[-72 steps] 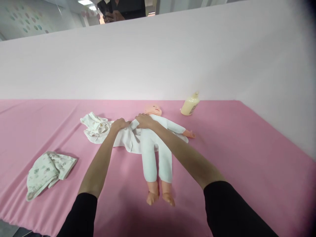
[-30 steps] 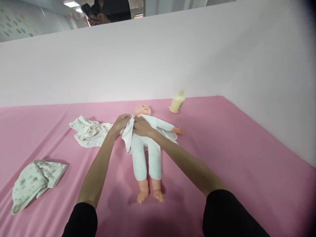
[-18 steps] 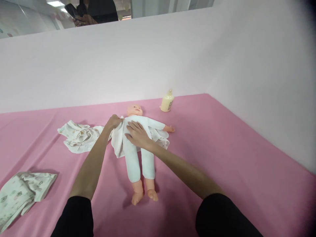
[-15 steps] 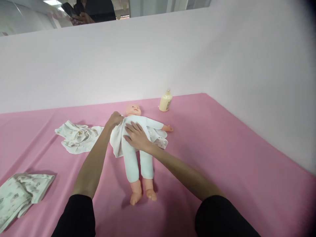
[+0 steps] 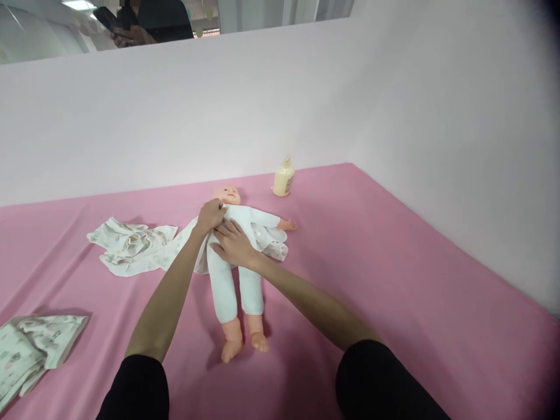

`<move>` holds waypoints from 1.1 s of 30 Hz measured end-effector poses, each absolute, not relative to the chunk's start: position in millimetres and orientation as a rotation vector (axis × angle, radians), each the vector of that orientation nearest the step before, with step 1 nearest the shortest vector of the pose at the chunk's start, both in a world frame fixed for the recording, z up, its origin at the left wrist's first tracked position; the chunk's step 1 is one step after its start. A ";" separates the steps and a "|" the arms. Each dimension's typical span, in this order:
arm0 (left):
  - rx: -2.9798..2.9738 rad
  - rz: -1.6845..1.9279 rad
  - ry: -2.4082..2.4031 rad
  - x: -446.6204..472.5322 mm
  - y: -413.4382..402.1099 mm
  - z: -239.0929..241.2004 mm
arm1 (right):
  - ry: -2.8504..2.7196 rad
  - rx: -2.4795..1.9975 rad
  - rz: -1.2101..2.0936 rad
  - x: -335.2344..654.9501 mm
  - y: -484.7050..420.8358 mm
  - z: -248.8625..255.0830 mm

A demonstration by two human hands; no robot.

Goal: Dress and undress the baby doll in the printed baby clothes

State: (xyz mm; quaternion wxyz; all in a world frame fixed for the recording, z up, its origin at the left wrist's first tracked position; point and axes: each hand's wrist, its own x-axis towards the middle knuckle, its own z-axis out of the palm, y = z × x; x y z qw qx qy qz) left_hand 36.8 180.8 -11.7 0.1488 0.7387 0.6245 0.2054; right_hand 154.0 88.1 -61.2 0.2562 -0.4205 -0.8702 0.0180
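Observation:
A baby doll [image 5: 251,291] in a white bodysuit lies on its back, head towards the wall and bare feet towards me. A white printed baby shirt [image 5: 276,248] is spread beneath it, showing at both sides of the trunk. At the doll's upper chest, my left hand [image 5: 211,214] is closed on the edge of the shirt; its fingertips are partly hidden. Flat across the doll's belly rests my right hand [image 5: 235,245], fingers spread, its fingertips close below the left hand. The doll's one visible hand [image 5: 287,224] points out to the right.
A pale yellow pump bottle [image 5: 283,178] stands near the wall beyond the doll. Crumpled white printed cloth [image 5: 131,248] lies to the left, and a folded printed garment [image 5: 39,344] nearer me. Pink sheeting [image 5: 371,280] covers the surface. Behind the glass, a person [image 5: 161,20] holds a phone.
My left hand has moved right, from the doll's shoulder onto its chest, drawing the shirt edge along. My right hand stays on the belly. The whole view has shifted slightly.

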 end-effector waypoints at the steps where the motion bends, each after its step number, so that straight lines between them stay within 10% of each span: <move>1: 2.157 0.549 1.844 36.8 176.2 -11.9 | -2.360 -1.141 0.044 153.7 87.6 -60.9; 16: 2.008 0.490 2.520 16.9 99.9 -34.2 | -1.559 -1.735 0.166 279.9 78.9 -100.4; 33: 2.010 0.599 2.114 23.9 107.2 -29.0 | -1.361 -1.913 0.430 318.6 106.4 -125.2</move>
